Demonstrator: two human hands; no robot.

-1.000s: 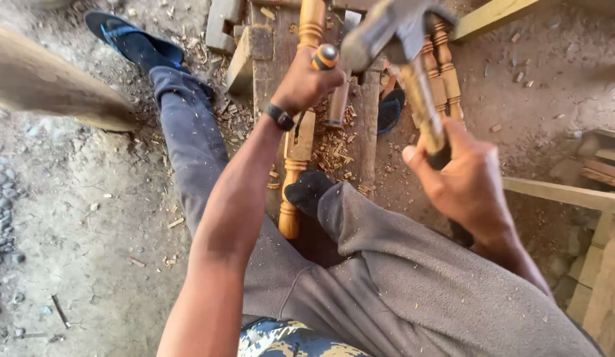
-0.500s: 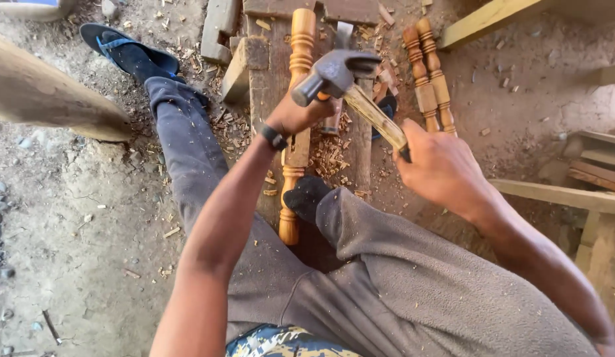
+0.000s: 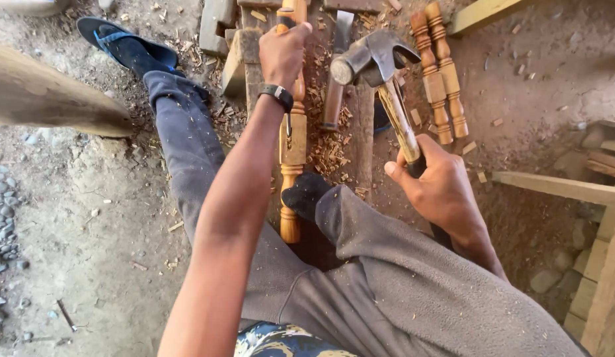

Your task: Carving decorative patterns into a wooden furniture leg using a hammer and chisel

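My left hand (image 3: 284, 51), with a black band at the wrist, is closed around a chisel handle (image 3: 285, 14). It is held against a long turned wooden spindle (image 3: 293, 142) that lies lengthwise on a wooden block. The fingers hide most of the chisel. My right hand (image 3: 441, 192) grips the wooden shaft of a claw hammer (image 3: 370, 59). The hammer's steel head hangs in the air just right of the left hand. My dark-socked foot (image 3: 306, 195) presses on the spindle's near end.
A second chisel (image 3: 334, 99) with a brown handle lies among wood chips beside the spindle. Two finished turned spindles (image 3: 439, 73) lie at the upper right. A blue sandal (image 3: 122, 46) is on my left foot. A thick pole (image 3: 49, 92) crosses the left, and planks (image 3: 558, 188) lie at the right.
The hammer came down from a raised position onto the chisel in my left hand. It has now lifted off to the right, and the left hand sits farther up the spindle.
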